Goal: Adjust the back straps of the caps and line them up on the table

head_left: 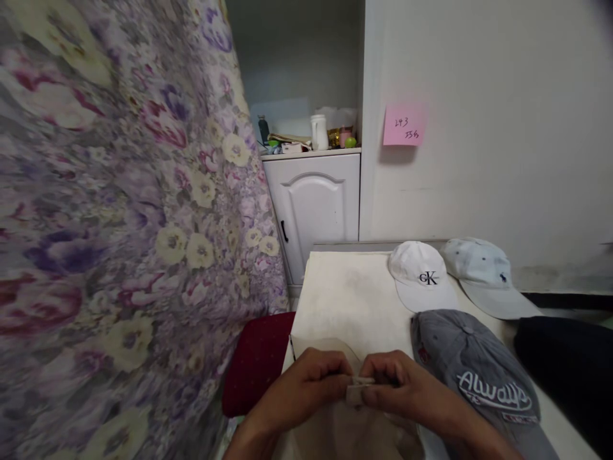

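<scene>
My left hand (318,383) and my right hand (395,386) meet low in the middle of the head view. Both are closed, with thumbs and fingers pinching a short beige strap (355,393) between them. The strap appears to belong to a beige cap (352,434), partly hidden under my hands and cut off by the bottom edge. A grey cap (479,367) with "Always" lettering lies just right of my right hand. Farther back are a white cap (421,278) marked "CK" and a pale cap (486,275) with a small dark emblem.
A cream cloth covers the table (345,287). Dark fabric (567,370) lies at its right side. A red seat (256,364) stands by the left edge, next to a floral curtain (143,223). Behind are a white cabinet (318,207) and a wall with a pink note (403,126).
</scene>
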{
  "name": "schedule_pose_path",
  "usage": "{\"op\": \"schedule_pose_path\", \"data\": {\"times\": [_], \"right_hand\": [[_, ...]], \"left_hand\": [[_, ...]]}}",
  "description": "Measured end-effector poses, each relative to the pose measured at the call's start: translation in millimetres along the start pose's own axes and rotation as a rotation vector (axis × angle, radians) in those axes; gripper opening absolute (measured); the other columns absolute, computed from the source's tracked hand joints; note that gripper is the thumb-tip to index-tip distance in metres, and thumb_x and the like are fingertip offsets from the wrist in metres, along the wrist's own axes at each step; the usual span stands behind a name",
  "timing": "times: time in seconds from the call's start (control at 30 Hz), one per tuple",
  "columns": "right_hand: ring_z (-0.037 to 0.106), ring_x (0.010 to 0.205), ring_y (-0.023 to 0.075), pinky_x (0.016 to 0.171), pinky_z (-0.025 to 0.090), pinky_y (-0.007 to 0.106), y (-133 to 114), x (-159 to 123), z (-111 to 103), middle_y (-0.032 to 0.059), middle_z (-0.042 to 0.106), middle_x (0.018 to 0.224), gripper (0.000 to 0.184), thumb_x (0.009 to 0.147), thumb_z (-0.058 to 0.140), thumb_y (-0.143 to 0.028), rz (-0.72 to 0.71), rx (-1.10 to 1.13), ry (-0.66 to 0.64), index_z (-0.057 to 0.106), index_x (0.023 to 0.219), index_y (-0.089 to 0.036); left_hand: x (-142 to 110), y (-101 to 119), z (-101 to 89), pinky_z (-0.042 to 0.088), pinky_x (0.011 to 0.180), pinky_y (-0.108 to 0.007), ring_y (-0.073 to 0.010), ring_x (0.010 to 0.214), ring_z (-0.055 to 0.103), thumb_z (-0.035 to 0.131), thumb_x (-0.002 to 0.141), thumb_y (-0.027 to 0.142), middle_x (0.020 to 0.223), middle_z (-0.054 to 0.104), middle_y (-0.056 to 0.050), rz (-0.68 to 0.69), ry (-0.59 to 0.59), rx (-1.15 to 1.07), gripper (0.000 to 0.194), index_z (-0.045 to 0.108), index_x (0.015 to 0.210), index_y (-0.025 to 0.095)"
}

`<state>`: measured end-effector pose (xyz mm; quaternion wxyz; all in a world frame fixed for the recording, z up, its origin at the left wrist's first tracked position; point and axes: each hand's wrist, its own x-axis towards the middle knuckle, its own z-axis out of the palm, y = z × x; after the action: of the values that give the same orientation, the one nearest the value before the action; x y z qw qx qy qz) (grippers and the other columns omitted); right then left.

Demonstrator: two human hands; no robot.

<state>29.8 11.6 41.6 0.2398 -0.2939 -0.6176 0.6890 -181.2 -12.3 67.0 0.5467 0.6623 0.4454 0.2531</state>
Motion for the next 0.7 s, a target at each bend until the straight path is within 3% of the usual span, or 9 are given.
{"op": "schedule_pose_path", "data": {"times": [0.23, 0.43, 0.57, 0.7], "right_hand": [[0.032, 0.056, 0.0084, 0.053, 0.021, 0.026, 4.6, 1.9, 2.1, -0.0076, 0.044, 0.060, 0.029, 0.075, 0.075, -0.042, -0.039, -0.013, 0.078, 0.060, 0.071, -0.017], [0.033, 0.057, 0.0092, 0.053, 0.021, 0.026, -0.7, 2.6, -3.8, -0.0067, 0.043, 0.061, 0.025, 0.077, 0.070, -0.038, -0.052, -0.090, 0.131, 0.058, 0.072, -0.017], [0.031, 0.059, 0.0101, 0.054, 0.021, 0.027, -12.9, 0.2, -8.7, -0.0065, 0.041, 0.062, 0.029, 0.080, 0.068, -0.043, -0.117, -0.092, 0.163, 0.055, 0.072, -0.018], [0.039, 0.063, 0.0132, 0.059, 0.028, 0.028, -25.1, -5.4, -9.1, -0.0042, 0.047, 0.065, 0.029, 0.085, 0.063, -0.045, -0.255, -0.209, 0.278, 0.055, 0.071, -0.020]], "left_hand": [[-7.4, 6.5, -3.0, 0.030, 0.061, -0.026, -0.0129, 0.069, 0.045, 0.055, 0.091, 0.036, 0.071, 0.053, 0.004, 0.005, 0.083, 0.240, 0.024, 0.065, 0.080, 0.017], [-14.1, 3.5, -14.1, 0.029, 0.063, -0.028, -0.0140, 0.072, 0.050, 0.047, 0.097, 0.044, 0.071, 0.054, 0.004, 0.012, 0.117, 0.501, 0.036, 0.056, 0.073, 0.019], [2.5, 2.6, -12.5, 0.029, 0.062, -0.028, -0.0137, 0.067, 0.046, 0.044, 0.098, 0.048, 0.067, 0.049, 0.004, 0.129, 0.263, 0.458, 0.041, 0.046, 0.068, 0.021], [22.3, 6.7, -7.9, 0.031, 0.064, -0.029, -0.0149, 0.066, 0.048, 0.044, 0.099, 0.044, 0.068, 0.050, 0.003, 0.327, 0.414, 0.411, 0.036, 0.048, 0.070, 0.021]]}}
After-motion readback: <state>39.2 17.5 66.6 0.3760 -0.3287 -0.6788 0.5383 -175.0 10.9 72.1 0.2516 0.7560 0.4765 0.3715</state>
